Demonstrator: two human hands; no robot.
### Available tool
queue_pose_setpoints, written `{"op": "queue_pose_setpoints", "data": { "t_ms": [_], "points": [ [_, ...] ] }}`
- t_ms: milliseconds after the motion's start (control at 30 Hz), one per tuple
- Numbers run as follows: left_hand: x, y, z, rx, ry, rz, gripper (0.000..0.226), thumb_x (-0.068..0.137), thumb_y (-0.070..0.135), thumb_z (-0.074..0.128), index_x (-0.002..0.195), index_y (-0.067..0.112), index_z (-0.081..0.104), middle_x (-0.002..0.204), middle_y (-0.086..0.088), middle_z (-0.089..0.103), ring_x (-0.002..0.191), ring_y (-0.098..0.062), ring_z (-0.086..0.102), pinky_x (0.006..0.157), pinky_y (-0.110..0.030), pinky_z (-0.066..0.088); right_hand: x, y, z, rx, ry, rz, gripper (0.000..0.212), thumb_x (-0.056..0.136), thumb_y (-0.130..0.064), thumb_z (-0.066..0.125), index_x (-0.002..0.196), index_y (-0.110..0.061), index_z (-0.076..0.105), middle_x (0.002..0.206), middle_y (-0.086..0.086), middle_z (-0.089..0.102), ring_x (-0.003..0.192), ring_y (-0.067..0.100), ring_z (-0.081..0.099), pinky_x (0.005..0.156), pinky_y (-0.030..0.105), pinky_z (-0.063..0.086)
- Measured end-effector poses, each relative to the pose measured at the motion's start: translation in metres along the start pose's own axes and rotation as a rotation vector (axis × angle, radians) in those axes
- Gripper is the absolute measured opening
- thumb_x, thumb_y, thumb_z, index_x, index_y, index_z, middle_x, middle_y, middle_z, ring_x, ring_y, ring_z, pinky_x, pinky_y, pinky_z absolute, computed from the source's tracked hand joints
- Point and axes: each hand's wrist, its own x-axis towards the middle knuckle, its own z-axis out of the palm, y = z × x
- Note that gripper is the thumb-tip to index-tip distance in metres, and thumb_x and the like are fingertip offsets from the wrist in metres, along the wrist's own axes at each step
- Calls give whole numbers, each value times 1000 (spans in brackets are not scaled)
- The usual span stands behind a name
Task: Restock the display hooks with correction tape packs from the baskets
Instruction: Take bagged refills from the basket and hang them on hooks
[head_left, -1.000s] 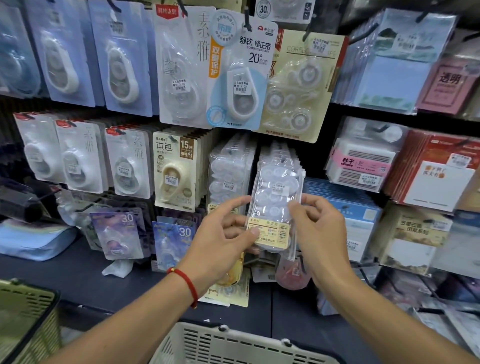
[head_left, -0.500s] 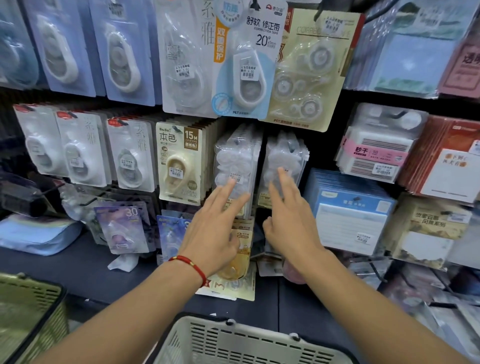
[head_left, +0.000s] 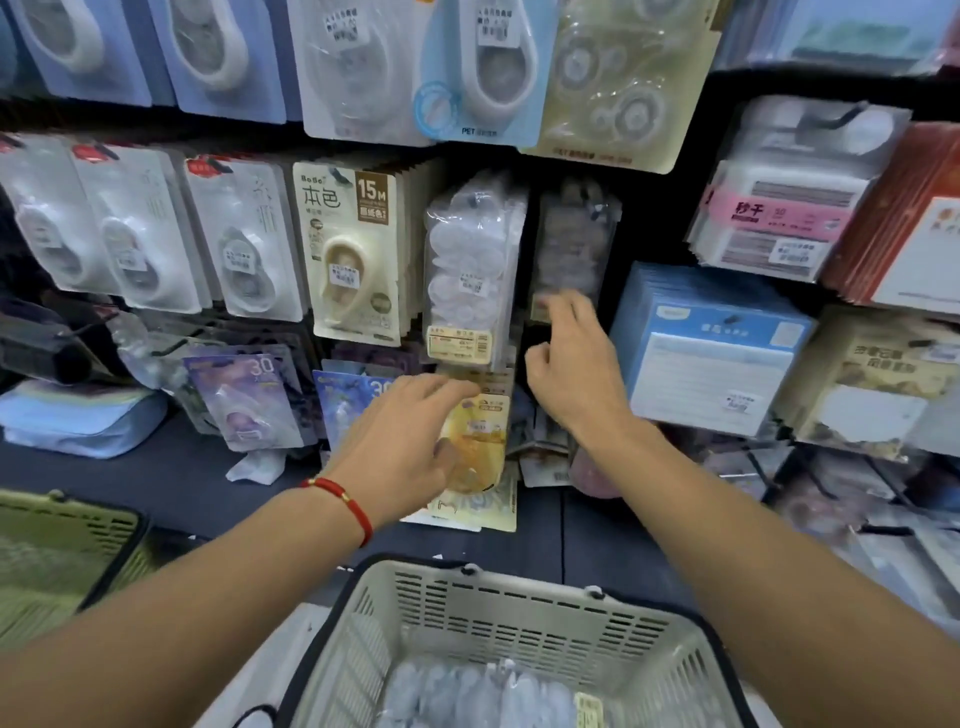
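Both hands have been drawn back and lowered from the hanging clear correction tape packs (head_left: 475, 270) since half a second ago. The left hand (head_left: 410, 441) is held open, fingers relaxed, gripping nothing. The right hand (head_left: 576, 374) is loosely curled, blurred, empty below the right-hand pack (head_left: 571, 244). More packs are seen in the white basket (head_left: 498, 613) below.
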Motion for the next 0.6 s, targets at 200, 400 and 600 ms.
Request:
{"op": "queue_pose_setpoints", "data": {
  "t_ms": [200,400,600],
  "points": [
    [-69,-9,40,98,-472,63,48,96,16,59,142,28,56,140,4,59,132,-19,52,104,-33,45,-129,30,17,44,-425,-133,16,93,-23,54,104,-23,66,89,-10,68,85,23,66,74,39,55],
    [-136,-8,106,203,-906,-18,50,100,21,55,148,31,50,153,1,50,141,-21,46,118,-34,36,-278,107,94,-444,-1419,-27,55,104,-28,56,154,-13,40,150,16,51,130,36,57,103,45,52],
    [-159,6,158,68,-998,-197,44,102,21,55,146,26,52,144,-5,56,136,-23,49,111,-33,39,-349,139,142,-360,-1163,249,81,102,-20,60,166,-13,10,173,14,13,154,36,28,122,49,31]
  ]
}}
